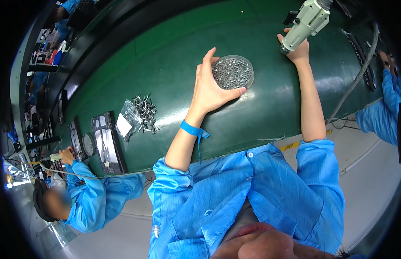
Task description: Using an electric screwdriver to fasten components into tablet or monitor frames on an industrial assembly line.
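Note:
My left hand (208, 88) curves round a shallow clear round dish (251, 80), its thumb along the near rim and its fingers at the left side. Many small shiny metal pieces (232, 72) cover the dish's inside; their exact kind is too small to tell. At the upper right, my right hand (300, 54) is behind a pale green electric screwdriver (305, 23) with a black lever. The tool hides most of the hand; two fingertips show at its left side, so its grip is unclear. A blue band (194, 130) circles my left wrist.
A heap of dark screw-like parts (146, 112) lies by a clear plastic bag (130, 113) on the green bench (179, 47). Further left are a black framed panel (107, 142) and another round dish (88, 144), near a co-worker (90, 203). A grey cable (358, 77) crosses at right.

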The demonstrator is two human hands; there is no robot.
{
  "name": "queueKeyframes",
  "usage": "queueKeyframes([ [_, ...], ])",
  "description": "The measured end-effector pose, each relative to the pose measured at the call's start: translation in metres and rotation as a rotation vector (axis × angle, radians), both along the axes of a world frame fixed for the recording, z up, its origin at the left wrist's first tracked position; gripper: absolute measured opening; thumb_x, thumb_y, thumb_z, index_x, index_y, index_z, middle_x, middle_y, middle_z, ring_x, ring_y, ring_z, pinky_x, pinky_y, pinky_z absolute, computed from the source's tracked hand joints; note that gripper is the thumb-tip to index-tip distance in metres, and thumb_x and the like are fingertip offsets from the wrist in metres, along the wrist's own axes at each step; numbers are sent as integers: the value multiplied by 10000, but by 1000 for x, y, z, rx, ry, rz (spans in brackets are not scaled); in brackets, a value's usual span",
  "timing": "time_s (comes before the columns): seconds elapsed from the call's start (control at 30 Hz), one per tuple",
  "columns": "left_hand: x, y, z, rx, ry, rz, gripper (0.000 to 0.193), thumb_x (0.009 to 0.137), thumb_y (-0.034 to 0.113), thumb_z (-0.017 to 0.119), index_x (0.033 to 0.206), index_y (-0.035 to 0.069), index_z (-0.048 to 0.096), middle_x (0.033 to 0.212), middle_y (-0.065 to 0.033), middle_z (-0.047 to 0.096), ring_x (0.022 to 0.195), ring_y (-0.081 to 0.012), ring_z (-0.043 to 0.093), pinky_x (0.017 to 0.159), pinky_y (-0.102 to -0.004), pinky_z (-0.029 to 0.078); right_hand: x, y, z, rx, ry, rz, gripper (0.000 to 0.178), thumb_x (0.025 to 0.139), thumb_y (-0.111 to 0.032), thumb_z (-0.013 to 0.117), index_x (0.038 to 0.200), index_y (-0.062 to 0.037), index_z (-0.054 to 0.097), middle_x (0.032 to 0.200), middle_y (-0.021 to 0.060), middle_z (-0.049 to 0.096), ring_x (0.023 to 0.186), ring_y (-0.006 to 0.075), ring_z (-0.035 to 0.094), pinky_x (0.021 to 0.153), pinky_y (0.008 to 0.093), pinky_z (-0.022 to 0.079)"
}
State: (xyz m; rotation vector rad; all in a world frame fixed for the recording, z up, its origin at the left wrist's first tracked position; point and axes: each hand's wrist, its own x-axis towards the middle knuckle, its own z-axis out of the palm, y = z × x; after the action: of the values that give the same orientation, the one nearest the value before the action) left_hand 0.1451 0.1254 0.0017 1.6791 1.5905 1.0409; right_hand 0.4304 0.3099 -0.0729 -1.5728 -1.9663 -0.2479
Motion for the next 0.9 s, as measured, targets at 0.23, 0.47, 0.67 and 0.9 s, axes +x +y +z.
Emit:
queueKeyframes([
  [0.23,-5,6,-4,-14,-80,52,1116,509,347,869,1395,3,283,1233,-237,490,1168,-358,464,974,-443,410,-8,-5,11,-44,10,-23,343,779,-365,710,984,-100,633,827,84,651,824,277,644,745,379,514],
  [0.47,0,2,1,72,66,28,1101,496,286,866,1387,-6,290,1249,-224,455,1170,-350,423,993,-443,393,-5,-7,9,17,58,48,315,790,-326,709,976,-86,624,883,94,652,867,279,641,756,377,515],
  [0.67,6,-1,-7,131,109,-13,1079,491,241,865,1376,-12,302,1259,-213,439,1169,-379,391,1016,-462,368,-12,-8,-1,-12,232,66,306,747,-281,741,944,-86,612,913,92,647,866,279,640,777,350,505],
  [0.9,21,-4,-6,185,292,-124,1160,490,257,887,1401,-25,227,1344,-260,336,1222,-417,337,1041,-475,340,39,61,-8,76,280,-92,408,784,-305,643,1060,-17,555,1020,201,551,1041,385,469,932,463,384],
])
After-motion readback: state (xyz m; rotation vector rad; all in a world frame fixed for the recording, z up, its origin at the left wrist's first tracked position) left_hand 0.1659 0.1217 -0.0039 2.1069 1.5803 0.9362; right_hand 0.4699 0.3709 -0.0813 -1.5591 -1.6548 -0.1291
